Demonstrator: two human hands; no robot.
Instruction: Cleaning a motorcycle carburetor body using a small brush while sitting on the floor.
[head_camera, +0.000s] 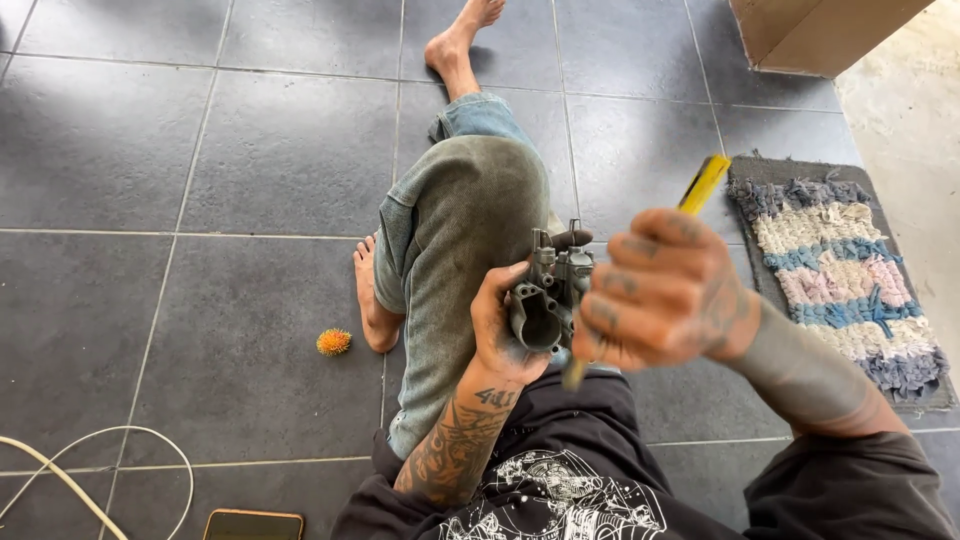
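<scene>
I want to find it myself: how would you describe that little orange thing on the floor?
Start at the dark grey tiled floor, then find the person's bare foot tucked beside the bent knee. Just left of that foot lies a small fuzzy orange ball, the only bright, spiky-looking thing on the bare tiles.

Bright, even daylight, stronger toward upper right; pale concrete floor (905, 100) there nearly washed out. Shadows soft, short. Slight wide-angle bending at edges. Right hand (665, 290) faintly motion-blurred; rest sharp.
</scene>
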